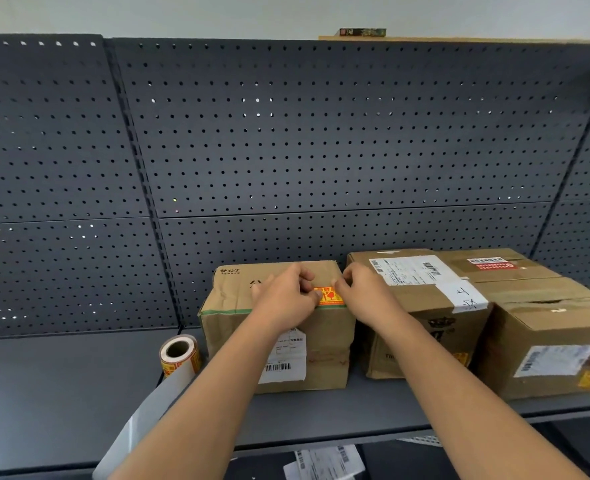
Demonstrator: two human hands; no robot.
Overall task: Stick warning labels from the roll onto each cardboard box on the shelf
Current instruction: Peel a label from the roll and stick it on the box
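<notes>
Three cardboard boxes stand on the dark shelf (pixel 61 393). On top of the left box (pixel 324 341), near its front edge, lies an orange and yellow warning label (pixel 328 295). My left hand (pixel 286 296) pinches the label's left end and my right hand (pixel 362 292) pinches its right end. The label roll (pixel 180 355) stands left of that box, with a strip of bare backing paper (pixel 137 424) trailing off the shelf's front. The middle box (pixel 421 327) and the right box (pixel 549 348) each show a yellow label on the front face.
A dark pegboard wall (pixel 321 140) backs the shelf. Open shelf surface lies to the left of the roll. A lower shelf holds white shipping papers (pixel 321 462). A small printed box (pixel 362 32) sits on top of the unit.
</notes>
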